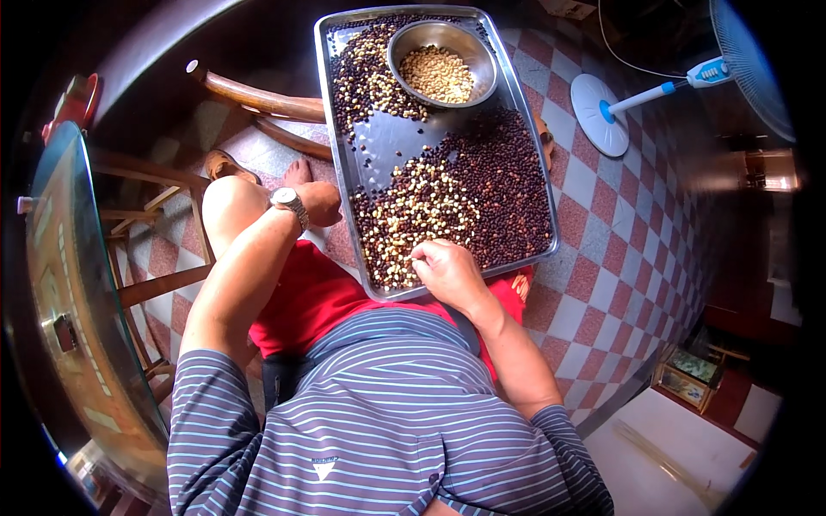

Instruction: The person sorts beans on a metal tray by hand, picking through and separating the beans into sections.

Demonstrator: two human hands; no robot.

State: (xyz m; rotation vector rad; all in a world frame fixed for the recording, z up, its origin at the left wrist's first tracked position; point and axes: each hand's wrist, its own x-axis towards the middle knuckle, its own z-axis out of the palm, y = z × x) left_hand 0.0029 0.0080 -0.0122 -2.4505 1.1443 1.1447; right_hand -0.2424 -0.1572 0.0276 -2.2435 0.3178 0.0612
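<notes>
From where I stand, the rectangular metal tray (385,142) lies across the seated person's lap, its long axis running away from the body, the far end leaning slightly left. Dark beans (508,189) cover its right side down to the near right corner, while a patch of pale beans (426,193), with dark ones among them, spreads toward the near left corner. Close to the far edge, right of its middle, sits a round steel bowl (482,65) with more pale beans inside. The right hand (446,265) is over the near edge, thumb and forefinger drawn together at the pale patch; I can't tell whether a bean is between them. The left hand (321,205) is just beside the left edge, its fingers too hidden to judge. I see no label on tray or bowl. The striped shirt (370,387) carries a pale triangle with tiny lettering, the red shorts (297,292) some orange lettering near the tray's near right corner.
</notes>
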